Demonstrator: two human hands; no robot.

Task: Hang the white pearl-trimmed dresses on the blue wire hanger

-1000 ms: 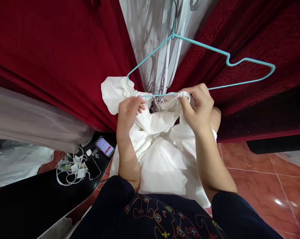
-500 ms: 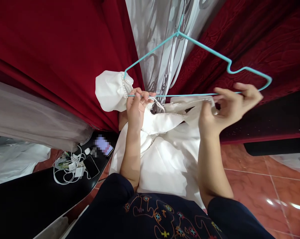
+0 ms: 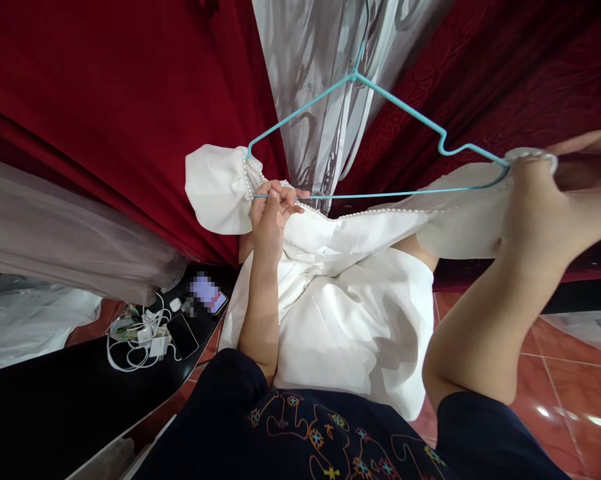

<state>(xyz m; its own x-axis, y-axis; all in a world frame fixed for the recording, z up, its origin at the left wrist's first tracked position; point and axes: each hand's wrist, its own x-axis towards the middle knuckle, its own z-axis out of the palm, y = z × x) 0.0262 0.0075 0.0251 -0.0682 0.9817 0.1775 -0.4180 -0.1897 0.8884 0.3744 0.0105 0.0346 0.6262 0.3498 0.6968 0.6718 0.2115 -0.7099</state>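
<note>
A light-blue clothes hanger (image 3: 400, 107) hangs in front of me, its hook towards the curtain. My left hand (image 3: 270, 213) is closed around the left part of its bottom bar, beside the dress's pearl-trimmed neckline. The white dress (image 3: 350, 320) hangs below, with its left puffed sleeve (image 3: 213, 190) around the hanger's left end. On the far side, my right hand (image 3: 545, 200), partly blurred, grips the pearl-edged top of the right sleeve (image 3: 460, 233). That sleeve is stretched out by the hanger's right end; whether it is around the end I cannot tell.
Red curtains (image 3: 130, 87) and a sheer grey curtain (image 3: 305, 87) stand behind the hanger. At the lower left, a black table (image 3: 45, 400) bears white cables (image 3: 130, 363) and a dark phone (image 3: 183, 335). The floor is red tile (image 3: 545, 380).
My right hand has moved right, drawing the sleeve out past the hanger's bar and stretching the pearl neckline. The hanger's right end has shifted left. My left hand stays on the bar.
</note>
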